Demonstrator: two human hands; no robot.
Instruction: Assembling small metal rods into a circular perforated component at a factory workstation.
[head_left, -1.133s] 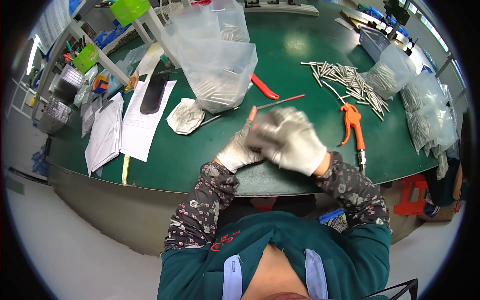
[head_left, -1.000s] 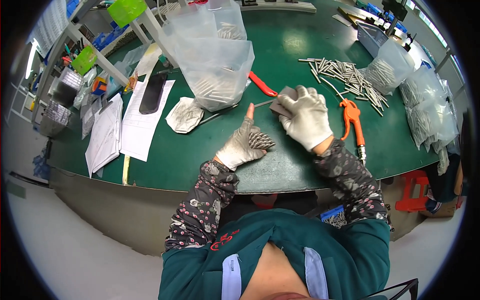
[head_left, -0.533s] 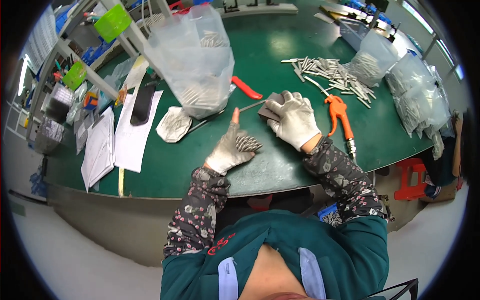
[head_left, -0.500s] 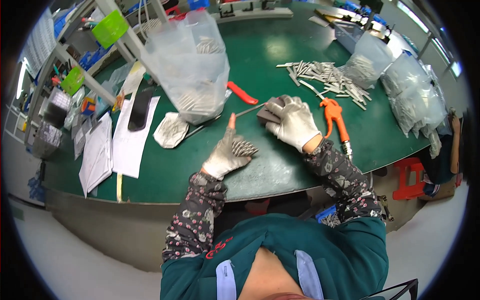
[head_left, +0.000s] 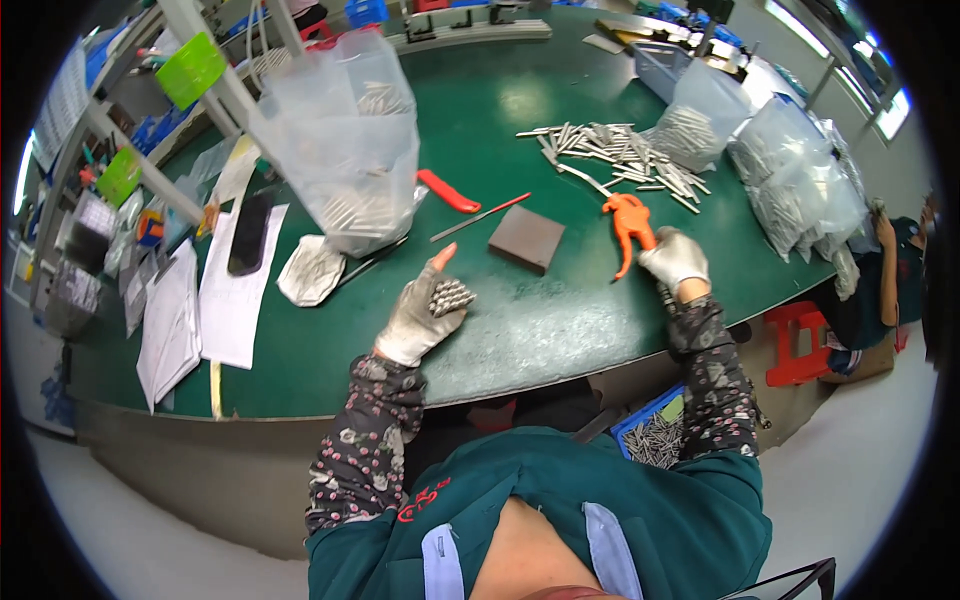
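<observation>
Two gloved hands work over the green table (head_left: 520, 330). My left hand (head_left: 422, 315) is curled around a bundle of short metal rods (head_left: 449, 296), thumb raised, holding it just above the tabletop near the front edge. My right hand (head_left: 675, 259) is closed on the handle of the orange air gun (head_left: 628, 226), which lies right of a dark grey block (head_left: 526, 239). Loose metal rods (head_left: 610, 160) are strewn behind the gun. A clear plastic bag (head_left: 345, 160) of rods stands at rear left.
</observation>
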